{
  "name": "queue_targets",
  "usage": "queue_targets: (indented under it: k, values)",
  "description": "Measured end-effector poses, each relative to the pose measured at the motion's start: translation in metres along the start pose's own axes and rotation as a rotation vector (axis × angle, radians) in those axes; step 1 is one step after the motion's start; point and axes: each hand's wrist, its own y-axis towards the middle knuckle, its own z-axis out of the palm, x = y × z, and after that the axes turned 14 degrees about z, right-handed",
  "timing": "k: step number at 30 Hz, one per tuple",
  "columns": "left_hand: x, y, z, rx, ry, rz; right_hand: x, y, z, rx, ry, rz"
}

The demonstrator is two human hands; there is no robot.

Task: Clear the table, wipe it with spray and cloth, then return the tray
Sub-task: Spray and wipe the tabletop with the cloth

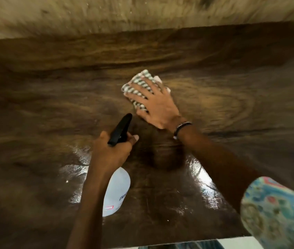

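Note:
A dark wooden table (43, 108) fills the view, blurred by motion. My right hand (155, 106) lies flat with spread fingers on a folded green-and-white striped cloth (143, 81), pressing it onto the middle of the tabletop. My left hand (112, 151) grips the neck of a white spray bottle (117, 191) with a black trigger head (120, 130), held above the near part of the table, nozzle pointing away from me. No tray is in view.
Wet, shiny patches (202, 178) lie on the near tabletop on both sides of my arms. A pale wall (124, 13) runs behind the table's far edge. The table's near edge (178, 242) sits at the bottom of the view.

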Motion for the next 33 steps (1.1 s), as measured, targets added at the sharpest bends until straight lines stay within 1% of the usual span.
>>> queue_targets:
  k: [1, 4, 6, 8, 10, 14, 17, 19, 20, 21, 23, 25, 28, 29, 30, 31, 33]
  values:
    - [0.002, -0.003, 0.002, 0.012, -0.007, -0.009, -0.021, -0.009, -0.001, -0.023, -0.001, 0.077]
    - [0.006, -0.016, 0.007, 0.032, -0.003, -0.015, -0.065, -0.043, -0.009, -0.029, 0.031, 0.399]
    - [0.008, -0.025, 0.01, 0.026, 0.011, -0.018, -0.062, -0.068, -0.008, -0.046, 0.05, 0.556]
    - [0.012, -0.036, 0.014, 0.023, 0.005, -0.03, -0.035, -0.088, -0.002, -0.067, 0.057, 0.629]
    - [0.016, -0.045, 0.017, 0.022, 0.004, -0.054, 0.0, -0.096, 0.003, -0.064, 0.1, 0.59]
    - [0.031, -0.063, 0.022, 0.004, 0.047, -0.101, 0.059, -0.111, 0.014, -0.003, 0.142, 0.249]
    - [0.04, -0.075, 0.025, -0.017, 0.072, -0.102, 0.067, -0.15, 0.02, 0.036, 0.153, -0.035]
    - [0.042, -0.084, 0.028, -0.005, 0.091, -0.079, 0.049, -0.182, 0.022, 0.042, 0.171, -0.118]
    - [0.042, -0.089, 0.029, 0.004, 0.087, -0.06, 0.034, -0.195, 0.022, 0.05, 0.144, -0.107]
    - [0.041, -0.094, 0.031, 0.014, 0.073, -0.05, 0.018, -0.205, 0.019, 0.051, 0.122, -0.056]
    - [0.04, -0.105, 0.034, 0.024, 0.042, -0.047, -0.011, -0.217, 0.013, 0.026, 0.112, 0.119]
    - [0.039, -0.114, 0.038, 0.017, 0.022, -0.07, -0.024, -0.224, 0.008, -0.001, 0.138, 0.343]
    - [0.036, -0.129, 0.041, 0.029, -0.042, -0.102, 0.009, -0.243, 0.008, -0.043, 0.17, 0.664]
    - [0.037, -0.134, 0.042, 0.035, -0.085, -0.112, 0.029, -0.251, 0.01, -0.042, 0.178, 0.717]
    - [0.038, -0.138, 0.043, 0.027, -0.112, -0.114, 0.05, -0.259, 0.014, -0.025, 0.195, 0.713]
    - [0.043, -0.143, 0.044, 0.01, -0.101, -0.107, 0.072, -0.268, 0.018, 0.001, 0.211, 0.652]
    - [0.054, -0.15, 0.044, -0.036, -0.062, -0.093, 0.111, -0.287, 0.029, 0.044, 0.223, 0.442]
